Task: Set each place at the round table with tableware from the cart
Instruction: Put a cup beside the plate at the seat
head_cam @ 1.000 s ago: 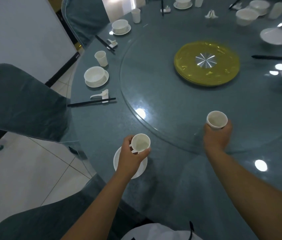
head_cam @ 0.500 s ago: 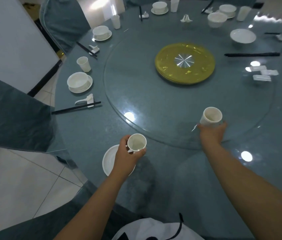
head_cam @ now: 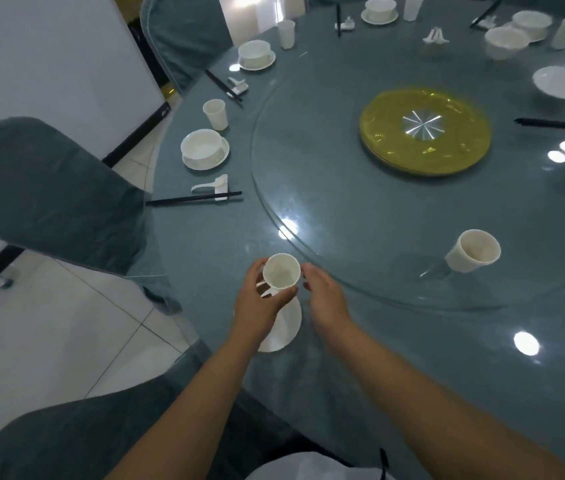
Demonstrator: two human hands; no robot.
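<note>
Dim bluish light, ceiling-lamp glare on table (head_cam: pixel 360 358), blurred, warped edges

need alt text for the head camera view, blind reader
A person's left hand holds a white cup above a white saucer on a round grey table, the open right hand beside it. A second cup stands on the glass turntable.

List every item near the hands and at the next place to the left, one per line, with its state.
Left hand: grips a cup above the saucer.
Held cup: upright, empty.
Saucer: flat on the table, nothing standing on it.
Right hand: open beside the held cup, holding nothing.
Second cup: free on the glass turntable, empty.
Bowl: on its plate, empty.
Chopsticks: laid across a white rest.
</note>
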